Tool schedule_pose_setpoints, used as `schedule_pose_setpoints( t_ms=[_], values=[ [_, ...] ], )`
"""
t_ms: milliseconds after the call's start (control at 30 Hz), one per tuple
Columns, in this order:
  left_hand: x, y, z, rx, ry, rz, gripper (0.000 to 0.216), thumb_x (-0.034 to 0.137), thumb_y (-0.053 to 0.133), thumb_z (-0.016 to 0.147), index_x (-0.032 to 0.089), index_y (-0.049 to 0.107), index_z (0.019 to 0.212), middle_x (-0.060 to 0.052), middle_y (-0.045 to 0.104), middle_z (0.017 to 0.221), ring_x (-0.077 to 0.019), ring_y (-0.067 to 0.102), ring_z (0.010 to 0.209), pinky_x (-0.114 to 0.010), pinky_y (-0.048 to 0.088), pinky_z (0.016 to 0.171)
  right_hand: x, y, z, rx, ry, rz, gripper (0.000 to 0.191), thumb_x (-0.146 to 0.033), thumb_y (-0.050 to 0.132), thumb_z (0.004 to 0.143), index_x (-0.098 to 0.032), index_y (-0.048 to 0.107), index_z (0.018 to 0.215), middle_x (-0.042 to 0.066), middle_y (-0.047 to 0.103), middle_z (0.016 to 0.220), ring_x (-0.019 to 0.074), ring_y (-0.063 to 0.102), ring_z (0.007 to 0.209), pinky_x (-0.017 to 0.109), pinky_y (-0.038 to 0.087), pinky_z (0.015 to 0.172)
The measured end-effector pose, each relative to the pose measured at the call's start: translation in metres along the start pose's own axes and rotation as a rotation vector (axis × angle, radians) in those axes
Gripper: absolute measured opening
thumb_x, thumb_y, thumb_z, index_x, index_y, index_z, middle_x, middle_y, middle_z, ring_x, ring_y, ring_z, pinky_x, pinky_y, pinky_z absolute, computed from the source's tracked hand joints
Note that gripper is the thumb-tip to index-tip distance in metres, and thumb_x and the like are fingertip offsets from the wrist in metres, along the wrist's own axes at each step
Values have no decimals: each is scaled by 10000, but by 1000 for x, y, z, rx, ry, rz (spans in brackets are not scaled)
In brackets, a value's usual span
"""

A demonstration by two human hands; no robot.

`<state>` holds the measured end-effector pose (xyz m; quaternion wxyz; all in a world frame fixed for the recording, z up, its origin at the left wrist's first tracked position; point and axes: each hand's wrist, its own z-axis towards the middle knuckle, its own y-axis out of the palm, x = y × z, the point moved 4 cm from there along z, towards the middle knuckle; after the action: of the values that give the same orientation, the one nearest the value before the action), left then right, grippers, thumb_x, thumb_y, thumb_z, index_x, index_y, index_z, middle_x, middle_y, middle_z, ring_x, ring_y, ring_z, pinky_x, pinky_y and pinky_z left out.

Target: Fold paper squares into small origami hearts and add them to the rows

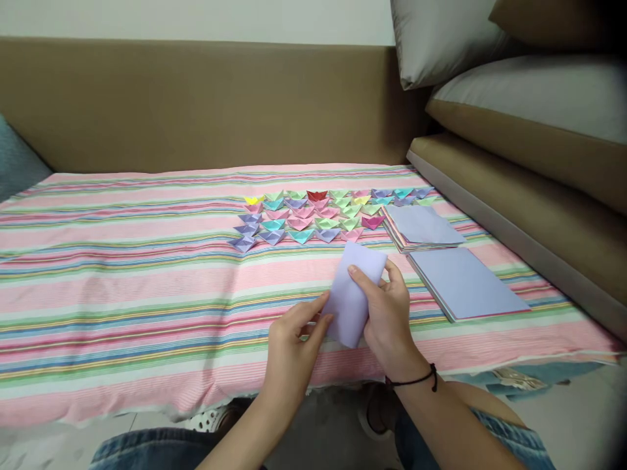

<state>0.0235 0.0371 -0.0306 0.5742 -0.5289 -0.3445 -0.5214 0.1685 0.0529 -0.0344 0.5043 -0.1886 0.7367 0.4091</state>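
Observation:
A folded sheet of lilac paper (pixel 353 287) is held tilted in the air above the striped cloth. My right hand (pixel 392 313) grips its right side, the thumb lying across the front and the fingers behind. At the lower left edge, my left hand (pixel 296 336) pinches the sheet between thumb and fingertips. Beyond the hands lie several rows of small folded paper boats (pixel 301 222) in purple, pink, green, blue, yellow and red. What the right fingers do behind the paper is hidden.
To the right are a stack of lilac-topped square paper (pixel 467 284) and a second paper pile (pixel 426 226) behind it. A striped cloth (pixel 122 294) covers the seat. Stacked cushions (pixel 529 176) stand along the right, with a brown backrest (pixel 210 104) at the back.

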Motion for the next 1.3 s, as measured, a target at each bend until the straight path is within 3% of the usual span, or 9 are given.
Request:
schedule_pose_setpoints(
  t_ms=[333, 633, 900, 1000, 1133, 1200, 1300],
  values=[
    [2, -2, 0, 8, 22, 1, 267, 215, 596, 793, 234, 692, 1042, -35, 668, 769, -151, 592, 699, -223, 488, 562, -1, 1, 0, 5, 12, -36, 612, -309, 799, 566, -210, 505, 1093, -9, 651, 711, 149, 603, 558, 246, 485, 471],
    [-8, -6, 3, 66, -134, -126, 244, 215, 700, 692, 220, 731, 934, -33, 723, 783, -174, 652, 696, -246, 537, 598, 0, 1, -1, -16, 36, -27, 700, -302, 824, 523, -215, 489, 1132, -11, 662, 688, 160, 601, 540, 254, 478, 456],
    [-7, -8, 4, 44, -155, -142, 256, 214, 701, 680, 225, 731, 933, -33, 731, 802, -182, 662, 713, -250, 542, 604, -2, 2, -1, -28, 48, -48, 761, -300, 827, 508, -212, 477, 1178, -4, 667, 705, 166, 604, 556, 263, 481, 468],
    [-8, -16, 9, -8, -206, -122, 266, 232, 699, 674, 210, 732, 937, -47, 733, 804, -198, 663, 722, -271, 540, 620, -7, -1, 6, -97, 35, -84, 837, -280, 820, 521, -222, 422, 1256, -27, 653, 685, 147, 590, 546, 230, 451, 450],
    [-8, -32, 18, -192, -246, -69, 271, 232, 685, 680, 194, 733, 945, -58, 730, 768, -203, 652, 693, -277, 527, 597, -18, -5, 16, -297, 12, -222, 889, -253, 810, 534, -219, 378, 1310, -21, 669, 671, 165, 612, 591, 248, 468, 506],
    [-7, -40, 20, -271, -224, -11, 282, 238, 662, 704, 200, 723, 977, -60, 723, 759, -208, 648, 697, -290, 524, 610, -19, -6, 17, -420, 62, -325, 861, -278, 799, 552, -233, 381, 1304, -4, 686, 686, 192, 623, 600, 266, 465, 493],
    [-5, -49, 20, -330, -174, 88, 264, 231, 630, 730, 221, 723, 977, -70, 723, 852, -217, 648, 754, -285, 514, 622, -17, -9, 15, -486, 100, -409, 771, -293, 791, 562, -230, 439, 1245, -3, 690, 665, 193, 623, 600, 257, 441, 501]
  ],
)
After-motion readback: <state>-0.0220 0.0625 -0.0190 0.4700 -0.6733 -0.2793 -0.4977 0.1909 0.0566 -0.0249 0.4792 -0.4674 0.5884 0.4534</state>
